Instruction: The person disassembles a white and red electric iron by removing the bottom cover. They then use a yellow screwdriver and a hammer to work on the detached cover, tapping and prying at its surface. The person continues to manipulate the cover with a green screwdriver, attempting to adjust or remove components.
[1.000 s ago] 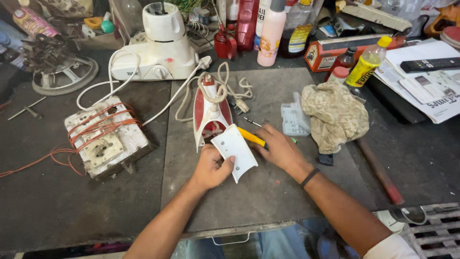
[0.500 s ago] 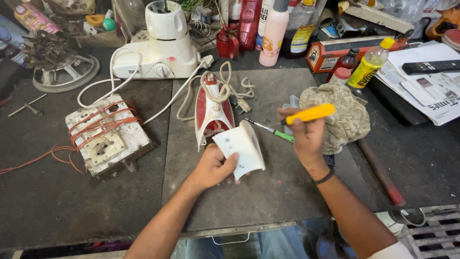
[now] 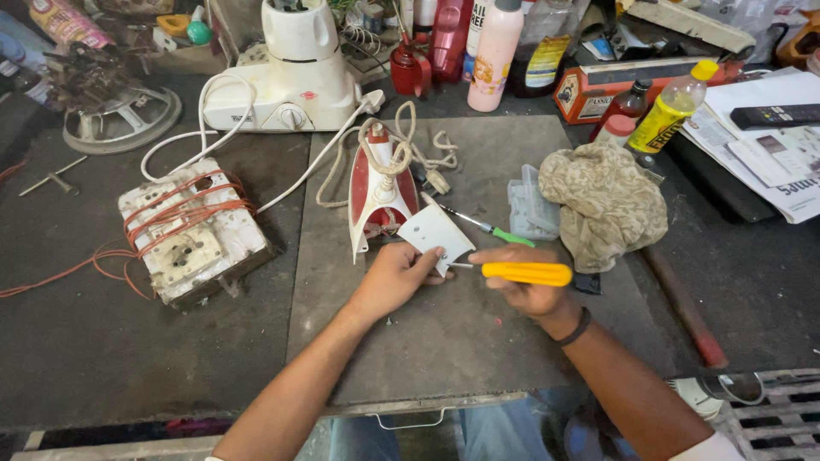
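Observation:
My left hand [image 3: 395, 277] grips a small white plastic plate [image 3: 436, 233] by its lower edge, just in front of a red and white clothes iron [image 3: 376, 189] standing on its heel with its cord wound around the handle. My right hand [image 3: 528, 288] is closed on a yellow-handled screwdriver [image 3: 523, 273] held level, its tip pointing left at the plate's lower corner. A second screwdriver with a green handle [image 3: 495, 230] lies on the grey mat [image 3: 478, 341] behind my right hand.
A crumpled beige cloth [image 3: 606, 203] and a clear plastic piece [image 3: 530, 205] lie to the right. A white switchboard wrapped in orange wire [image 3: 188, 232] sits left. A white mixer base [image 3: 295, 81], bottles, a yellow bottle [image 3: 673, 107] and papers crowd the back.
My right hand lifted the yellow screwdriver up off the mat, then brought it down level to the white plate. My left hand kept hold of the plate and tilted it.

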